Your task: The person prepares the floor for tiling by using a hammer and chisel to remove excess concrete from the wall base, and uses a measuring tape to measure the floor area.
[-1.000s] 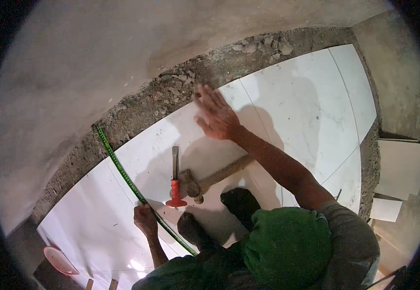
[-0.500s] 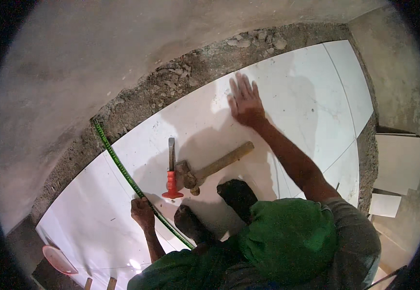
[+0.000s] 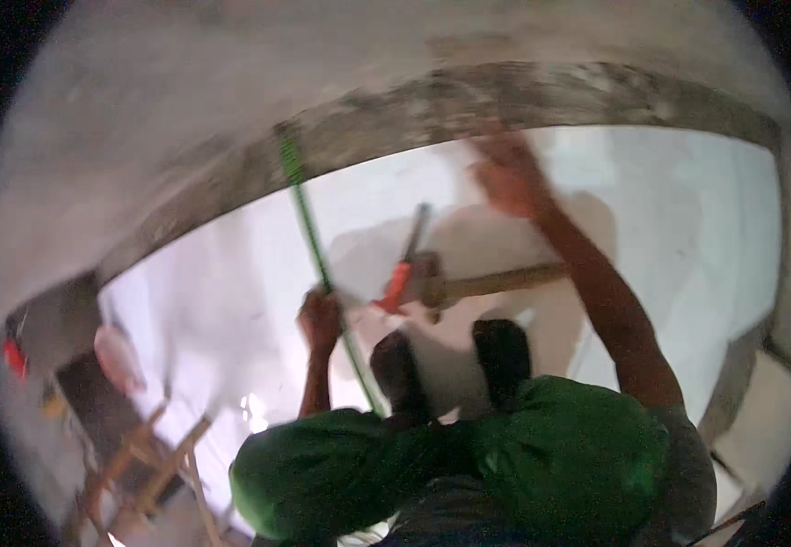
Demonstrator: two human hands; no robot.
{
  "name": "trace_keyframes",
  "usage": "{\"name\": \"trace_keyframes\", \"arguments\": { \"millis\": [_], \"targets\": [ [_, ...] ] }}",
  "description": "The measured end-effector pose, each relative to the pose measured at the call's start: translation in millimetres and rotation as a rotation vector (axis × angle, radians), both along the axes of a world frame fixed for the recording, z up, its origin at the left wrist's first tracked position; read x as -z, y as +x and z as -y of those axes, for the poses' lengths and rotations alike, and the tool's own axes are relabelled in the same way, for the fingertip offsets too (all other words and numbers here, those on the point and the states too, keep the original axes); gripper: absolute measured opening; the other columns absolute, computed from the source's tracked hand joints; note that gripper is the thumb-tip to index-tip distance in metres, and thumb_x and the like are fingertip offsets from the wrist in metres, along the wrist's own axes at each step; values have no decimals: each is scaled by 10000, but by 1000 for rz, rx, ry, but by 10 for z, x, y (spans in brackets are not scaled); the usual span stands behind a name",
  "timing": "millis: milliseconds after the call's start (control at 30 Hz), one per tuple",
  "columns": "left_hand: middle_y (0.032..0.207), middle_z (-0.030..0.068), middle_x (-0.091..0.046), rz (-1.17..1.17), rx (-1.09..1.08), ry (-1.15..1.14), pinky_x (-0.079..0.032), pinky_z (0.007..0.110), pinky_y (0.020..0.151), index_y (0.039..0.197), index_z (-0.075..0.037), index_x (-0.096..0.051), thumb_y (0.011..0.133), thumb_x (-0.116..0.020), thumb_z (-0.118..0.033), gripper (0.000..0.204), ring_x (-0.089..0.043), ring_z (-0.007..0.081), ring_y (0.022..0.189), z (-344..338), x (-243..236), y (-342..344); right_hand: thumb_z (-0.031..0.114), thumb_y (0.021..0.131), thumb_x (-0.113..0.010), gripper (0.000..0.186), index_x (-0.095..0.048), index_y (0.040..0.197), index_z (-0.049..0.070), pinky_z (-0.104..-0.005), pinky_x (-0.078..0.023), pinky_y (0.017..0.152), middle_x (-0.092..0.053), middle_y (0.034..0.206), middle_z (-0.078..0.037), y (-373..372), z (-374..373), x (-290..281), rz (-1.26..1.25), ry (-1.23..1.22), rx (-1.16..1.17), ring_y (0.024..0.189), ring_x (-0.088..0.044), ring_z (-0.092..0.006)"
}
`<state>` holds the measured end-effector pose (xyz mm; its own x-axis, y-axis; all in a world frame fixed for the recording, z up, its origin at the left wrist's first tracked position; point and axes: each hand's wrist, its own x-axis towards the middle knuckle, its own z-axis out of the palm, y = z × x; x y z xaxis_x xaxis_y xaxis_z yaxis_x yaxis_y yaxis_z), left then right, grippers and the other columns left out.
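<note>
Blurrily, the picture looks down on a person crouching on a white tiled floor [image 3: 687,228]. 2 bare hands show. The left hand [image 3: 320,316] is curled closed around a long green straightedge [image 3: 309,223], gripping it near its lower part; the straightedge runs from the person's knees up across the tile to the rough grey mortar strip [image 3: 414,123] along the wall. The right hand [image 3: 505,178] reaches far forward with the arm stretched out and lies on the tile close to that strip; motion blur smears it, so I cannot tell how widely the fingers spread.

Between the 2 hands, untouched, lie a chisel with a red grip [image 3: 400,273] and a hammer with a wooden handle [image 3: 468,284], side by side on the tile just ahead of 2 dark shoes [image 3: 505,351].

Judging from this, the large white tiles are already laid over most of the floor, while the band of bare mortar by the wall is not yet covered. At far left stand a pink bowl [image 3: 118,357] and some wooden pieces [image 3: 154,460].
</note>
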<state>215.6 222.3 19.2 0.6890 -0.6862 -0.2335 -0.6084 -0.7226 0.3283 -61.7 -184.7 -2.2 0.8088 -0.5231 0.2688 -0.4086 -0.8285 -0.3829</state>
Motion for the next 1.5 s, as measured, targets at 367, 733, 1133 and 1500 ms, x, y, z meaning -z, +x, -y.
{"name": "trace_keyframes", "arguments": {
  "millis": [367,733,1133,1500],
  "targets": [
    [854,167,-638,-81,-94,-157,-539,463,728,887,-43,-595,928,-706,-215,209,-645,405,806,-134,-68,-256,223,1032,-544,581,-408,1572,59,-566,-311,1219,-301,1658,-240,52,6,78,22,-91,259,1514,-328,-435],
    [1210,203,-627,248,144,-414,-450,503,1041,1279,-63,-637,923,-701,-130,367,-569,405,1182,714,-323,714,246,1042,-550,478,-546,1480,55,-505,-376,1190,-457,1582,-208,-44,29,106,-98,-180,340,1425,-456,-418],
    [1330,116,-659,-530,-145,-711,-449,412,1095,1137,-41,-699,916,-688,-195,269,-596,315,1246,1170,485,2077,242,1026,-567,470,-571,1455,52,-517,-389,1179,-508,1540,-190,77,35,222,-91,-185,325,1393,-486,-416],
    [1312,86,-632,-897,-36,-838,-458,408,1103,1354,-52,-563,1075,-595,-331,396,-604,195,1204,1212,306,2029,228,998,-626,449,-605,1419,72,-531,-432,1145,-579,1457,-226,28,73,229,-57,-220,387,1332,-552,-425]
  ]
}}
